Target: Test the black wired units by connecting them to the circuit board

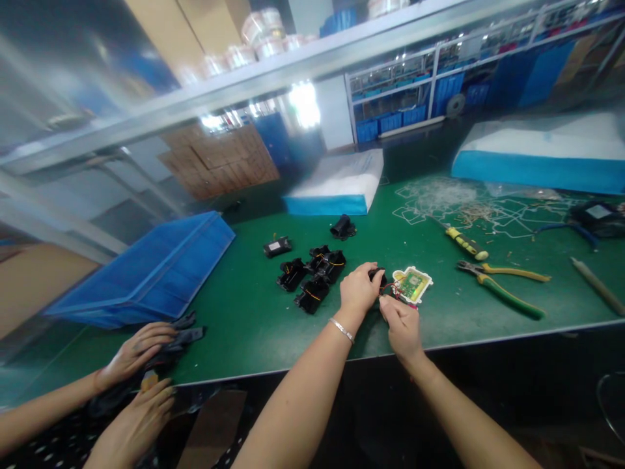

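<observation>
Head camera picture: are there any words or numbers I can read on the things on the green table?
None can be read.
White label on the small black part: too blurred.
Label on the black device at right: too blurred.
Green circuit board by the right hand: markings too small.

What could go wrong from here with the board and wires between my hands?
The thin wires between the small black part in the left hand and the circuit board might tear if pulled apart. The right hand works near the table edge, so the board may slip off.
</observation>
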The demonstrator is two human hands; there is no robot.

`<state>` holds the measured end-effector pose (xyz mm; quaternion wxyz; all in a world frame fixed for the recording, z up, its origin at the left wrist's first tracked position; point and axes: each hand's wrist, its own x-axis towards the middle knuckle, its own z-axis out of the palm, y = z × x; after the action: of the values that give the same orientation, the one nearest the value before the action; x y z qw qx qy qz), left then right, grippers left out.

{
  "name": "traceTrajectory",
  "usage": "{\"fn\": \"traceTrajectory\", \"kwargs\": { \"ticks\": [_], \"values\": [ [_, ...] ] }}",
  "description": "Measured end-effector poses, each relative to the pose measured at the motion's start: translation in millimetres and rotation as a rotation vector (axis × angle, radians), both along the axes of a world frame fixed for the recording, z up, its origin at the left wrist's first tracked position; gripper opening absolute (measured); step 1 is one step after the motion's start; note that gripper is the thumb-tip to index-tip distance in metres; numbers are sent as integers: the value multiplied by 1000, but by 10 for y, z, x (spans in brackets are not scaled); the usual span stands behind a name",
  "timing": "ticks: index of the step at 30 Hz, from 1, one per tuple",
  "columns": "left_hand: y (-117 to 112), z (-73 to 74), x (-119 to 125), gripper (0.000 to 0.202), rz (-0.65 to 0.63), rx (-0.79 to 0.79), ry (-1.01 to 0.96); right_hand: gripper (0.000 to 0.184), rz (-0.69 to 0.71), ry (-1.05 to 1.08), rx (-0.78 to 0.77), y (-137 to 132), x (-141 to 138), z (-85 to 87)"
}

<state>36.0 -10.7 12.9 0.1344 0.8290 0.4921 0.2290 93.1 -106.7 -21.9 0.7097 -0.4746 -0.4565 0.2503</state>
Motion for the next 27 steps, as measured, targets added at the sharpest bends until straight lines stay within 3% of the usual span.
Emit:
{"fn": "traceTrajectory", "kwargs": {
  "ticks": [7, 13, 15, 19, 23, 27],
  "values": [
    [-25, 36, 9, 27, -23, 0, 10, 38, -1, 12, 3, -71, 18, -41],
    [-78, 81, 25, 31, -36, -59, 38, 37, -18, 16, -41, -114, 23, 34],
    [-27, 87, 25, 31, -27, -52, 28, 36, -32, -14, -46, -233, 1, 41],
    [198, 99, 8, 32, 136, -41, 15, 32, -6, -92, -14, -698, 16, -43],
    [342, 83, -23, 33, 127, -53, -11, 34, 63, 35, -29, -972, 150, -59],
    [344, 58, -39, 34, 102, -78, -38, 40, 116, 222, -21, -819, 204, 122]
  ]
}}
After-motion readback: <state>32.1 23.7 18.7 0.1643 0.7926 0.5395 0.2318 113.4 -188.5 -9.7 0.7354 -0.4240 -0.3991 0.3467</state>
